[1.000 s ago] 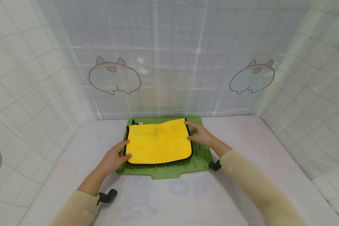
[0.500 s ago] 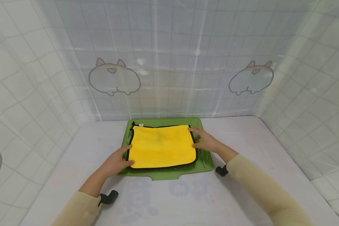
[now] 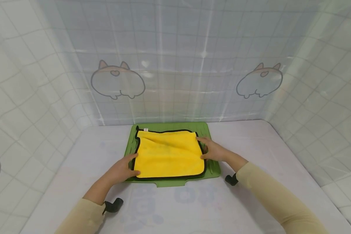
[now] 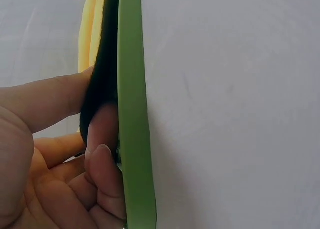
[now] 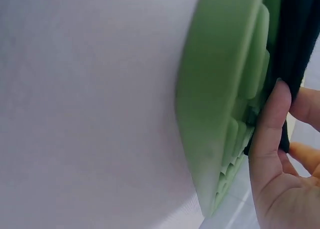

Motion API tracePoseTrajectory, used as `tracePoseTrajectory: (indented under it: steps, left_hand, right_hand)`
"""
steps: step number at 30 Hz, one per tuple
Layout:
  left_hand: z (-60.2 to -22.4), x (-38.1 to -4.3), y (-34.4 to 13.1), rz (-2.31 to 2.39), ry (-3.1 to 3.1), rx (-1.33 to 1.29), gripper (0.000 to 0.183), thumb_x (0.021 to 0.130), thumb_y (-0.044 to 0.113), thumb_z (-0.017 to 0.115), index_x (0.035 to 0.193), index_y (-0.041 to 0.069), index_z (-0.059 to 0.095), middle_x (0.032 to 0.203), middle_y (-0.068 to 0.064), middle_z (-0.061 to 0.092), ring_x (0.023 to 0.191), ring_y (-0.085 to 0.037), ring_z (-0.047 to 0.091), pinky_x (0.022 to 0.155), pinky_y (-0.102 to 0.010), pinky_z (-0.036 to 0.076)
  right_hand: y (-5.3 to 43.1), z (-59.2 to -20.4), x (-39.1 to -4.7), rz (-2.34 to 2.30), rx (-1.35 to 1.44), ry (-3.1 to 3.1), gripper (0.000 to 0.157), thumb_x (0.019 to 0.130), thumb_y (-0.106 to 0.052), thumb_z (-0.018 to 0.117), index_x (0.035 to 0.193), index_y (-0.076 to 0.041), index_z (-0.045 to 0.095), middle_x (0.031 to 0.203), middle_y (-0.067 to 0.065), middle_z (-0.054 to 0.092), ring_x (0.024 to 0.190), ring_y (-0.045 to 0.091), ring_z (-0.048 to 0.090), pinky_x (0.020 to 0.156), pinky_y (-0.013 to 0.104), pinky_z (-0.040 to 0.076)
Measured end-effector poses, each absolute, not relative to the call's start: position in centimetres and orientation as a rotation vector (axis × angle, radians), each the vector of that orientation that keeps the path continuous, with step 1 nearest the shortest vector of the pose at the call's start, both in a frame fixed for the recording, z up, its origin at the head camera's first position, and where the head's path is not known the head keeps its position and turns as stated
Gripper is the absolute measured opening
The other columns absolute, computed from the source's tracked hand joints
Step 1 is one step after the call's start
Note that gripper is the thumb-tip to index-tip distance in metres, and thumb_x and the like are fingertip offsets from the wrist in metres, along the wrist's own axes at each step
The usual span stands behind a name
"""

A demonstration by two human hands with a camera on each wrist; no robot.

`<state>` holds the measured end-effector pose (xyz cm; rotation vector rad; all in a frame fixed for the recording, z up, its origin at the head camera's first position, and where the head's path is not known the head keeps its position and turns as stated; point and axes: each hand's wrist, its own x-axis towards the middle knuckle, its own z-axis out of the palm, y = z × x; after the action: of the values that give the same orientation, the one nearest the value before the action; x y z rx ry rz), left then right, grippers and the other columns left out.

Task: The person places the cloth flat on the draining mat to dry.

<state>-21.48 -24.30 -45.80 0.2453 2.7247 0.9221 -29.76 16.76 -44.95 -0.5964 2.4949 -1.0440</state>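
A yellow cloth (image 3: 166, 156) with black edging and a small white tag lies spread over a green ribbed tray (image 3: 169, 183), creased near its far left corner. At its left edge my left hand (image 3: 120, 170) pinches the cloth, thumb and a finger on top and other fingers beneath, as the left wrist view shows. My right hand (image 3: 216, 151) grips the right edge the same way; in the right wrist view its fingers (image 5: 272, 119) reach under the dark underside, just above the tray's ribs. The cloth hides most of the tray.
The tray rests on a pale printed table cover (image 3: 175, 211), close to the back wall (image 3: 175, 81) of white tile-patterned sheeting. Similar sheeting rises on the left and right. A black wrist device (image 3: 113, 205) sits at the left sleeve, another (image 3: 231, 179) at the right.
Both hands have drawn the cloth toward the near side and slightly right, and lowered it onto the tray. More of the cloth's black far edge now shows, and creases have formed.
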Motion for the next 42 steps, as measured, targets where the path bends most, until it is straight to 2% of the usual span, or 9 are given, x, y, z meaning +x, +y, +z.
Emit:
tracePoseTrajectory:
  steps: [8, 16, 18, 22, 24, 28, 32, 39, 42]
  left_hand:
    - [-45.6, -21.2, -24.2, 0.887, 2.744, 0.252, 0.087, 0.087, 0.029, 0.079, 0.153, -0.002, 0.033, 0.156, -0.029, 0.032, 0.141, -0.05, 0.031, 0.109, -0.064, 0.033]
    - [-45.3, -21.0, -24.1, 0.83, 2.759, 0.267, 0.09, 0.086, 0.03, 0.081, 0.153, -0.005, 0.032, 0.156, -0.034, 0.025, 0.14, -0.053, 0.029, 0.109, -0.065, 0.032]
    - [-45.2, -21.0, -24.2, 0.826, 2.757, 0.291, 0.091, 0.085, 0.03, 0.082, 0.152, -0.006, 0.032, 0.156, -0.034, 0.026, 0.135, -0.052, 0.039, 0.107, -0.063, 0.037]
    - [-44.6, -21.0, -24.5, 0.863, 2.746, 0.356, 0.091, 0.083, 0.029, 0.084, 0.151, -0.005, 0.035, 0.155, -0.035, 0.026, 0.112, -0.043, 0.058, 0.092, -0.053, 0.051]
    - [-44.2, -21.2, -24.8, 0.883, 2.741, 0.37, 0.089, 0.084, 0.03, 0.083, 0.152, -0.002, 0.035, 0.155, -0.035, 0.024, 0.106, -0.04, 0.06, 0.085, -0.05, 0.054]
    - [-43.5, -22.2, -25.0, 0.913, 2.748, 0.381, 0.082, 0.093, 0.032, 0.073, 0.156, 0.002, 0.03, 0.155, -0.034, 0.024, 0.123, -0.051, 0.049, 0.094, -0.058, 0.049]
    - [-42.8, -23.8, -24.7, 0.931, 2.753, 0.335, 0.077, 0.1, 0.032, 0.063, 0.159, 0.004, 0.022, 0.156, -0.032, 0.027, 0.133, -0.053, 0.039, 0.099, -0.065, 0.043]
    - [-42.6, -26.7, -24.1, 0.955, 2.754, 0.194, 0.072, 0.105, 0.035, 0.054, 0.159, 0.005, 0.017, 0.153, -0.033, 0.033, 0.133, -0.05, 0.043, 0.099, -0.062, 0.045]
    - [-42.7, -27.7, -24.3, 0.977, 2.755, 0.153, 0.07, 0.106, 0.036, 0.051, 0.159, 0.005, 0.018, 0.151, -0.032, 0.035, 0.132, -0.05, 0.044, 0.1, -0.062, 0.044]
  right_hand:
    - [16.4, -45.2, -29.7, -0.96, -0.593, 2.573, 0.096, 0.087, -0.005, 0.078, 0.162, -0.014, 0.018, 0.161, 0.019, 0.019, 0.083, 0.019, 0.055, 0.066, 0.03, 0.055]
    - [16.2, -45.1, -29.8, -0.875, -0.608, 2.611, 0.1, 0.085, -0.009, 0.081, 0.162, -0.013, 0.016, 0.165, 0.018, 0.012, 0.088, 0.017, 0.057, 0.07, 0.028, 0.053]
    - [16.5, -44.8, -29.7, -0.86, -0.628, 2.582, 0.103, 0.085, -0.01, 0.081, 0.162, -0.014, 0.013, 0.165, 0.018, 0.009, 0.092, 0.017, 0.058, 0.072, 0.028, 0.054]
    - [17.3, -43.8, -29.8, -0.861, -0.673, 2.507, 0.105, 0.086, -0.013, 0.081, 0.163, -0.017, 0.009, 0.165, 0.019, 0.007, 0.103, 0.021, 0.059, 0.077, 0.029, 0.055]
    - [17.6, -43.2, -30.0, -0.882, -0.685, 2.474, 0.102, 0.089, -0.015, 0.079, 0.163, -0.018, 0.008, 0.165, 0.02, 0.011, 0.107, 0.024, 0.06, 0.08, 0.032, 0.055]
    - [18.0, -42.0, -30.7, -0.918, -0.673, 2.452, 0.09, 0.097, -0.022, 0.07, 0.163, -0.018, 0.009, 0.159, 0.021, 0.027, 0.114, 0.029, 0.06, 0.088, 0.04, 0.055]
    - [17.9, -41.4, -31.8, -0.979, -0.671, 2.446, 0.077, 0.101, -0.023, 0.062, 0.162, -0.017, 0.014, 0.148, 0.021, 0.043, 0.119, 0.033, 0.06, 0.095, 0.047, 0.052]
    - [17.5, -41.6, -34.0, -1.011, -0.665, 2.457, 0.063, 0.106, -0.025, 0.053, 0.159, -0.009, 0.024, 0.134, 0.021, 0.056, 0.115, 0.035, 0.061, 0.093, 0.05, 0.052]
    - [17.3, -42.0, -35.0, -1.04, -0.615, 2.449, 0.06, 0.106, -0.026, 0.052, 0.158, -0.008, 0.027, 0.124, 0.021, 0.06, 0.107, 0.035, 0.063, 0.091, 0.051, 0.053]
